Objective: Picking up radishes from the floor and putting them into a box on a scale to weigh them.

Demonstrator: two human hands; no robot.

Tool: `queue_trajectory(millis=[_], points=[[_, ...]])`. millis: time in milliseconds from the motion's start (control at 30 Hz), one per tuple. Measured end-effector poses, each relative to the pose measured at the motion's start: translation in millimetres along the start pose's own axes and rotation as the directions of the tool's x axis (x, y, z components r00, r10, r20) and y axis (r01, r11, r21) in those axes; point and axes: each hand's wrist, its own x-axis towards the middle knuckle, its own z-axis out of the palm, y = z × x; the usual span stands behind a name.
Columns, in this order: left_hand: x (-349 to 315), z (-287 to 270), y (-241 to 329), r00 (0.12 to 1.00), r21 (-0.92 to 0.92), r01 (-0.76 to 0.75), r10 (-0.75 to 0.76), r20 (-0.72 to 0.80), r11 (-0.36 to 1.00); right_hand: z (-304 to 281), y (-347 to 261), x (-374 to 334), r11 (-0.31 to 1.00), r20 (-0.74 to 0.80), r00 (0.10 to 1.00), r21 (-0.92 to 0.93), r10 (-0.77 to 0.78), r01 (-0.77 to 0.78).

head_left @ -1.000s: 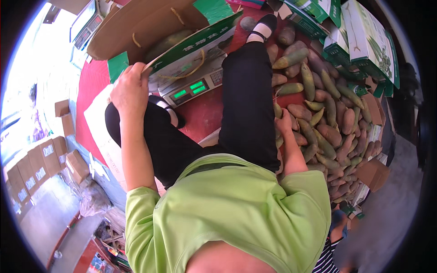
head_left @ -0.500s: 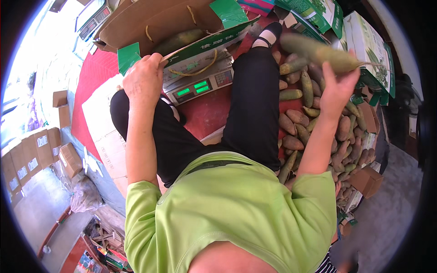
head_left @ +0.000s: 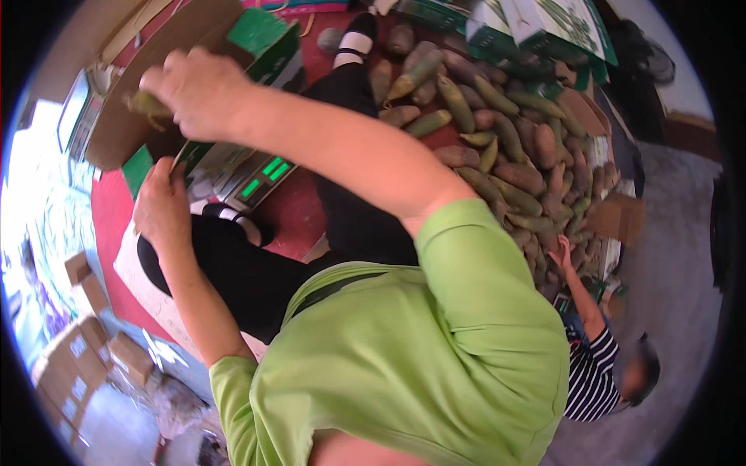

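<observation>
My right hand [head_left: 206,92] clamps a half-hidden green root vegetable [head_left: 148,104], left hand [head_left: 163,208] the far-left brown cardboard box [head_left: 116,144]: loading, I judge, needing lowered release.

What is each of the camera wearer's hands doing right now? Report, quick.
Left hand: closed on the near edge of the open box.
Right hand: closed on a greenish radish, mostly hidden, above the box.

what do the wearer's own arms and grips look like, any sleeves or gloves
The left arm and right arm each wear a short, loose lime-green fabric sleeve, matching the top; below, both are uncovered. The left grip and right grip are ungloved hands. No watch or bracelet shows.
</observation>
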Motion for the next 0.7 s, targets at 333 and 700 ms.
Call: queue_trajectory(millis=[333, 700], points=[[0.3, 4.2, -5.1, 1.000, 0.042, 0.001, -0.001, 0.016, 0.999, -30.2, 38.5, -60.7, 0.960, -0.474, 0.879, 0.213, -0.063, 0.183], [4.1, 8.8, -6.4, 1.000, 0.035, 0.027, -0.027, 0.014, 0.999, -46.5, 233.2, -373.5, 0.496, -0.077, 0.503, -0.099, 0.861, -0.863]])
